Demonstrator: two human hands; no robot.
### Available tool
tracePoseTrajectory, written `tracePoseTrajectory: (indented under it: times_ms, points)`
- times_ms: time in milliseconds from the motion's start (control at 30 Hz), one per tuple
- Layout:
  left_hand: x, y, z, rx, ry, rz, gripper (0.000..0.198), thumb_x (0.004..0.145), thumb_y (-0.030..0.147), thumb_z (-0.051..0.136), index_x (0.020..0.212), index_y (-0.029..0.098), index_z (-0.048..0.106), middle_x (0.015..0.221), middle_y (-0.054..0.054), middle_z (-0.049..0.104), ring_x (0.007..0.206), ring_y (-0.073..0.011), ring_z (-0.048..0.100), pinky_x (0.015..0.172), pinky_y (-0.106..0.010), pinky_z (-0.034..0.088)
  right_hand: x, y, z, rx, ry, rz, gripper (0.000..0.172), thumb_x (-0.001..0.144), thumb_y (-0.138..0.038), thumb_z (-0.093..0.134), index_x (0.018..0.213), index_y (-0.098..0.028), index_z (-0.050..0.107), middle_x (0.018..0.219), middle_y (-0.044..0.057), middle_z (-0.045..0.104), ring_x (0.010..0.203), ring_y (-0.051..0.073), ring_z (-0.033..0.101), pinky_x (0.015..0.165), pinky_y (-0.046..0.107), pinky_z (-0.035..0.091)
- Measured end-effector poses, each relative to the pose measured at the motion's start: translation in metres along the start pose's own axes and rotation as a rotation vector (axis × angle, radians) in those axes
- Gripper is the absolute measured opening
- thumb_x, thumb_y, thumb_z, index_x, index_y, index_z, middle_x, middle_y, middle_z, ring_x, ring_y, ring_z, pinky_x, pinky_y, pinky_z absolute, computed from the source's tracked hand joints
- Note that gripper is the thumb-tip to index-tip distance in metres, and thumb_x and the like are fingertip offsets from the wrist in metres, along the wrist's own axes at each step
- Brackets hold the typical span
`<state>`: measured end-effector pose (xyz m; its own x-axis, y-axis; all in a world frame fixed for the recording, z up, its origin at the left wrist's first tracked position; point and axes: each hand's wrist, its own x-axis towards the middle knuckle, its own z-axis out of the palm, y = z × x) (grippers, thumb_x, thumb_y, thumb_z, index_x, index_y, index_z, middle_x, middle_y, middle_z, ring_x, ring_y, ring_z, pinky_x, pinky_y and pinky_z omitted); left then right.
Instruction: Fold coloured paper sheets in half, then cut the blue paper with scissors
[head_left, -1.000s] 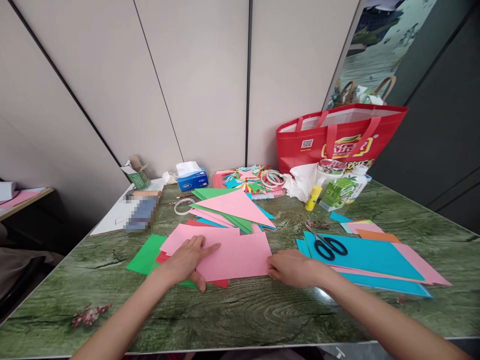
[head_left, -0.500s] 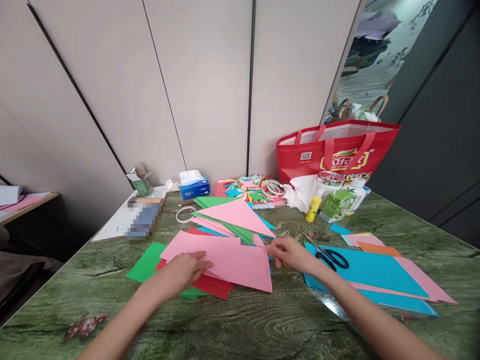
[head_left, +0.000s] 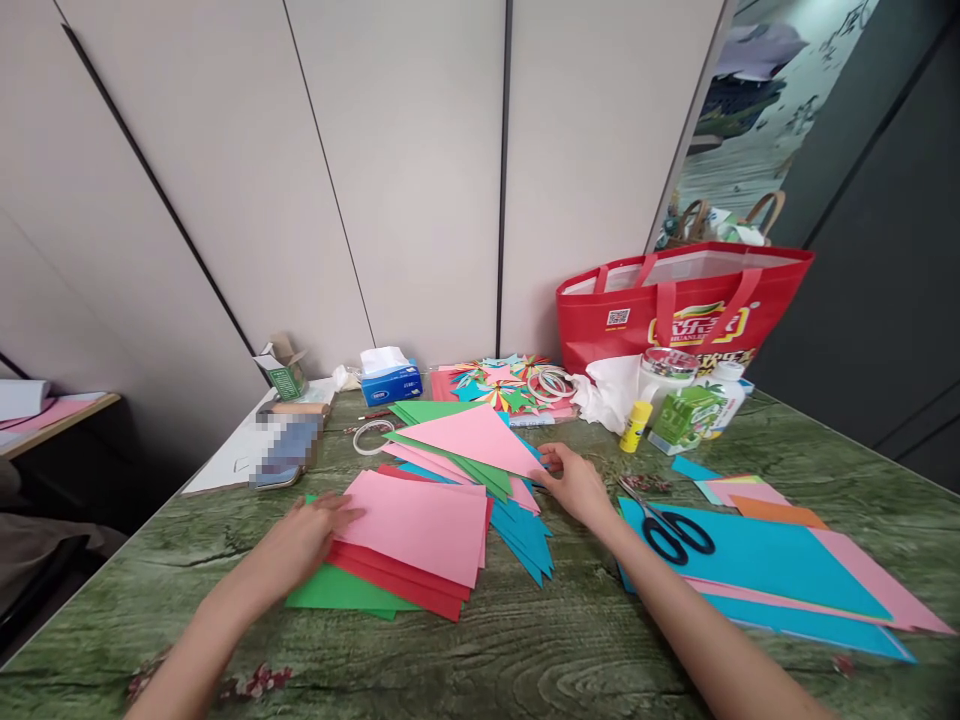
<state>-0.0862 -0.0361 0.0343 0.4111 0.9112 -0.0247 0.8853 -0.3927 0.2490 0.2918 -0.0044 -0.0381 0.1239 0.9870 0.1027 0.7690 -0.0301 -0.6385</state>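
Pink sheets [head_left: 416,525], head view: they lie near the middle of the desk [head_left: 517,650], uppermost in a fanned pile, with red sheets [head_left: 420,592] and green sheets [head_left: 345,590] showing beneath. Clock positions are read from these pink sheets. At nine o'clock, the left hand [head_left: 319,530] rests over the pile's edge, its fingers close together on the paper; whether they pinch it cannot be told. Between two and three o'clock, the right hand [head_left: 577,485] has bent fingers at the corner of a pink triangle [head_left: 476,435]; a pinch cannot be confirmed. This triangle tops a stack at one o'clock, above green triangles [head_left: 480,470]. At three o'clock, blue pointed sheets [head_left: 525,535] lie just beside; farther out, scissors [head_left: 658,517] rest on blue sheets [head_left: 780,560]. Tape roll [head_left: 356,440], eleven o'clock; tissue box [head_left: 391,386], twelve; glue stick [head_left: 636,427], two.
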Motion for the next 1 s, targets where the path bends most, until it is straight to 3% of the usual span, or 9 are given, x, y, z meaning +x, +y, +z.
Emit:
tracePoseTrajectory:
  times_ms: [100,167,267,367,600,800,900,1000]
  points:
    - [0.018,0.028,0.007,-0.201,0.089,0.030,0.042,0.076,0.023,0.043,0.115,0.025,0.059,0.124,-0.004,0.056,0.113,-0.0236,0.051,0.098,-0.039,0.035,0.002,0.003,0.005,0.100,0.016,0.012,0.039,0.073,-0.029,0.058,0.109,-0.016,0.050,0.096,0.007,0.066,0.084,0.019,0.062,0.070,0.028,0.046]
    - [0.034,0.050,0.017,-0.413,0.129,-0.033,0.042,0.076,0.028,0.045,0.116,0.022,0.058,0.118,-0.006,0.060,0.107,-0.0245,0.056,0.094,-0.041,0.039,0.004,0.007,0.008,0.136,0.026,0.019,0.043,0.070,-0.029,0.060,0.109,-0.015,0.049,0.096,0.008,0.065,0.082,0.019,0.062,0.069,0.029,0.047]
    - [0.056,0.078,0.033,-0.800,0.132,-0.097,0.053,0.075,0.038,0.052,0.124,0.019,0.049,0.110,-0.007,0.065,0.096,-0.0234,0.061,0.087,-0.042,0.046,0.006,0.015,0.015,0.184,0.042,0.015,0.045,0.068,-0.027,0.060,0.109,-0.015,0.048,0.097,0.008,0.065,0.079,0.018,0.062,0.070,0.030,0.048]
    - [0.069,0.094,0.046,-1.153,0.106,-0.141,0.062,0.074,0.044,0.058,0.127,0.014,0.044,0.116,-0.011,0.061,0.098,-0.0237,0.061,0.087,-0.042,0.047,0.008,0.021,0.022,0.282,0.041,0.015,0.042,0.068,-0.025,0.059,0.108,-0.016,0.047,0.096,0.008,0.065,0.074,0.017,0.062,0.070,0.031,0.049]
    - [0.075,0.089,0.063,-1.548,0.034,-0.142,0.071,0.072,0.043,0.065,0.130,0.013,0.038,0.129,-0.017,0.049,0.113,-0.0265,0.051,0.100,-0.042,0.037,0.002,0.006,0.016,0.671,0.008,-0.027,0.038,0.068,-0.027,0.055,0.103,-0.011,0.051,0.091,0.011,0.063,0.069,0.016,0.060,0.068,0.030,0.050]
    - [0.076,0.078,0.070,-1.704,0.016,-0.087,0.096,0.062,0.054,0.068,0.139,0.026,0.018,0.135,-0.017,0.041,0.116,-0.0287,0.047,0.100,-0.047,0.033,-0.026,-0.030,0.000,0.512,0.012,-0.340,0.021,0.078,-0.021,0.045,0.090,-0.018,0.063,0.086,0.006,0.062,0.083,0.017,0.056,0.075,0.028,0.045]
    - [0.078,0.078,0.071,-1.737,0.007,-0.036,0.098,0.060,0.074,0.051,0.139,0.027,0.016,0.134,-0.017,0.042,0.116,-0.0303,0.047,0.095,-0.049,0.037,-0.039,-0.041,0.001,0.465,-0.064,-0.498,0.026,0.078,-0.014,0.044,0.090,-0.021,0.065,0.083,0.004,0.059,0.077,0.015,0.055,0.068,0.025,0.044]
    - [0.080,0.075,0.068,-1.698,0.084,-0.086,0.094,0.062,0.083,0.017,0.133,0.023,0.033,0.124,-0.015,0.053,0.109,-0.0290,0.052,0.086,-0.045,0.043,-0.047,-0.045,0.005,0.454,-0.134,-0.623,0.031,0.073,-0.006,0.045,0.089,-0.023,0.066,0.082,0.003,0.058,0.075,0.013,0.054,0.067,0.024,0.043]
